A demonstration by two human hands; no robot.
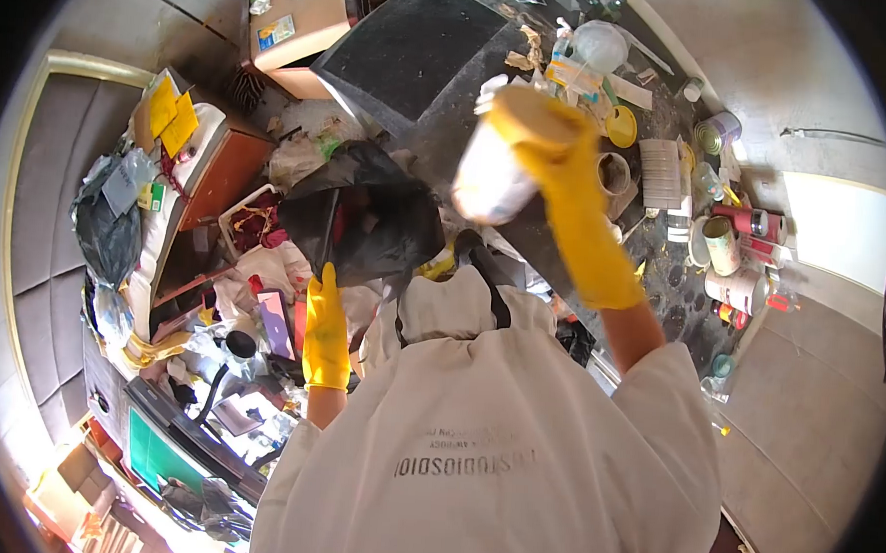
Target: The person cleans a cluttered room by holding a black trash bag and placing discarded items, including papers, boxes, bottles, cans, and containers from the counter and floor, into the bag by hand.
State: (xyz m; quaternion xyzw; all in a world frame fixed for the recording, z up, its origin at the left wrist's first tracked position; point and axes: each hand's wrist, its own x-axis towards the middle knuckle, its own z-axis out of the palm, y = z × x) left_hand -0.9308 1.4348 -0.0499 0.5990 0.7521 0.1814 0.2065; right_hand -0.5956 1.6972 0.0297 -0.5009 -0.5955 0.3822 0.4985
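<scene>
My right hand point(566, 178), in a yellow rubber glove, grips a white tub with a yellow lid point(493, 174), slightly smeared by motion. It is raised over the near edge of the cluttered dark tabletop point(441, 126). My left hand point(327, 315), gloved the same way, is closed on the rim of a black trash bag point(386, 223). The mouth of that bag gapes toward me, and its inside is too dark to make out. The tub is up and to the right of the bag, apart from it.
Cans point(722, 246), a ribbed tin point(659, 173), a yellow lid point(621, 127) and crumpled plastic crowd the right of the table. Rubbish point(262, 287) is heaped at lower left beside a tilted brown cabinet point(222, 185). A cardboard box point(301, 29) stands at the back.
</scene>
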